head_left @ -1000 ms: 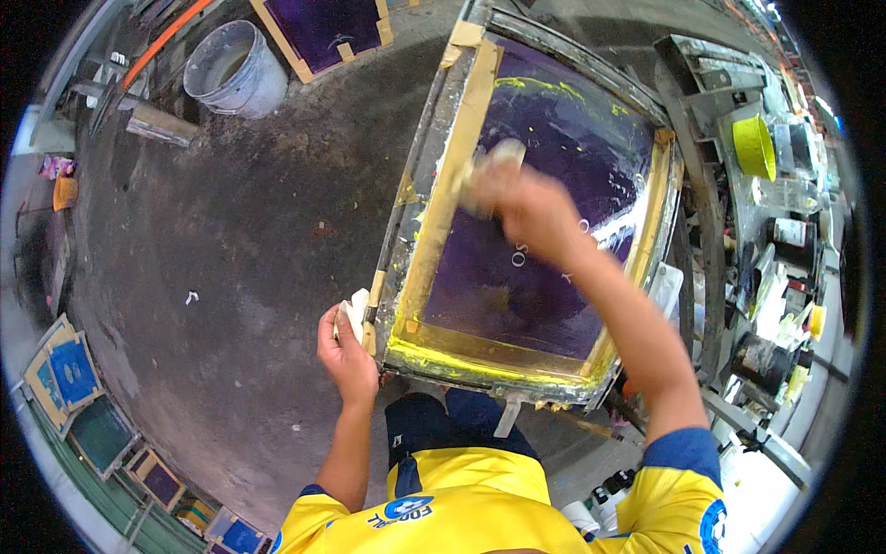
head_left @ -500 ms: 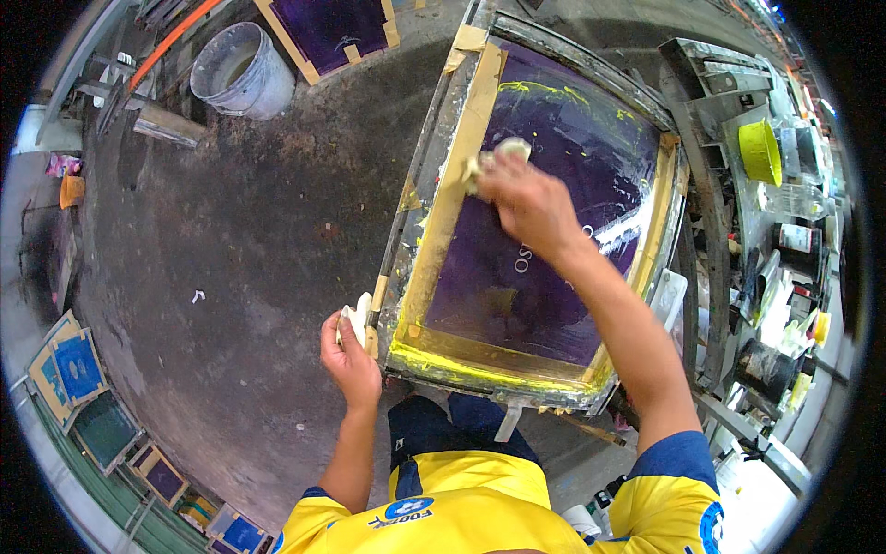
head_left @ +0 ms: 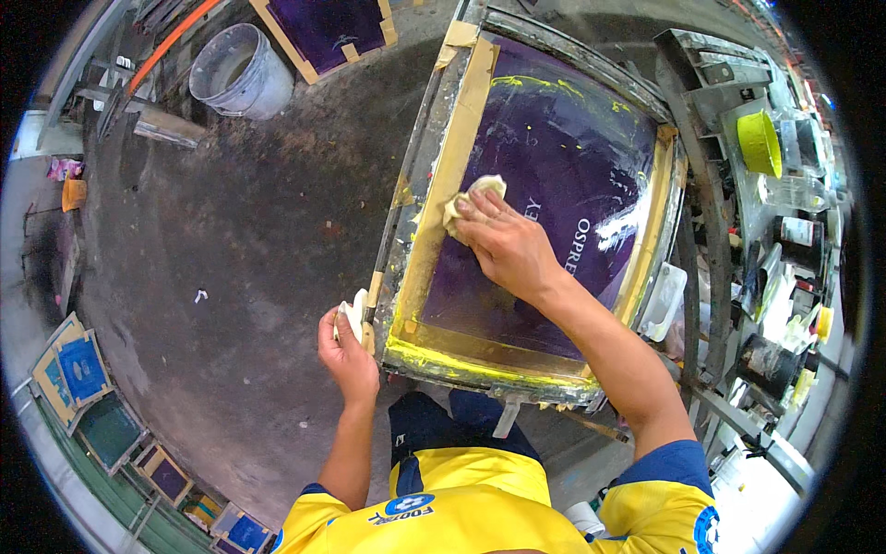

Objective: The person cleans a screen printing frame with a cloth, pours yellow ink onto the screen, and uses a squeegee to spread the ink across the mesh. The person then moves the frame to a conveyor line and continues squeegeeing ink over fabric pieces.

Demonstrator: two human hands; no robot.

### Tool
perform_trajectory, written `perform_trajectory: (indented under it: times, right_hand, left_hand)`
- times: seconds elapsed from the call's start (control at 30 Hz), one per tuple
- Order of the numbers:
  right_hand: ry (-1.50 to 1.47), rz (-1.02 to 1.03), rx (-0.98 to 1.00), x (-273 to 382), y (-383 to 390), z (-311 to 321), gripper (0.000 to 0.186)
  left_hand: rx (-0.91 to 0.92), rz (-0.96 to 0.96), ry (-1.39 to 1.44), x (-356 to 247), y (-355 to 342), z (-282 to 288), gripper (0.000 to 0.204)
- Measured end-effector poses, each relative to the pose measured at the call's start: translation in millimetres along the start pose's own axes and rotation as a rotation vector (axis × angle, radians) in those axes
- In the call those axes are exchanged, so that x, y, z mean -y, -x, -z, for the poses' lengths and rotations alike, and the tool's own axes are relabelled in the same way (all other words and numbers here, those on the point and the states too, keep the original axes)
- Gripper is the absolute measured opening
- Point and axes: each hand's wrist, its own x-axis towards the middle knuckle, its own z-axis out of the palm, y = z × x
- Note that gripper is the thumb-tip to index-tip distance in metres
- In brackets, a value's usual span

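Observation:
A screen printing frame (head_left: 447, 355) with purple mesh (head_left: 517, 138) stands tilted in front of me. Brown tape lines the mesh, and yellow ink smears its near edge and far end. My right hand (head_left: 498, 242) presses a crumpled cream rag (head_left: 480, 196) onto the mesh beside the left tape strip, fingers closed over the cloth. At the frame's near left corner, my left hand (head_left: 351, 355) grips a white cloth (head_left: 354, 314). Its fingers are wrapped around the cloth, which touches the frame's side. Pale lettering shows on the mesh near my right forearm.
A grey-stained bucket (head_left: 254, 88) stands on the dark floor at the far left, near another purple screen (head_left: 323, 32). Along the right, a cluttered bench holds a yellow-green tub (head_left: 760, 145) and dark ink pots (head_left: 766, 362). Several small screens (head_left: 83, 367) lean at the lower left.
My right hand and the rag have slid nearer to me and slightly left along the mesh. The frame has shifted slightly left. My left hand keeps its grip at the corner.

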Motion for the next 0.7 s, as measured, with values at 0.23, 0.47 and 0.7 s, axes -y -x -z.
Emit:
perform_trajectory:
  times: [0.23, 0.47, 0.7]
  right_hand:
    - [0.007, -0.266, 0.080, -41, -18, 17, 0.018]
    - [0.237, -0.527, -0.031, -105, -63, 34, 0.014]
    - [-0.002, -0.715, 0.113, -73, -10, 60, 0.019]
  left_hand:
    - [0.020, -0.003, 0.011, 8, -6, 0, 0.024]
    - [0.024, 0.021, 0.074, 10, -4, 2, 0.024]
    - [-0.001, 0.008, -0.067, 7, -5, 4, 0.024]
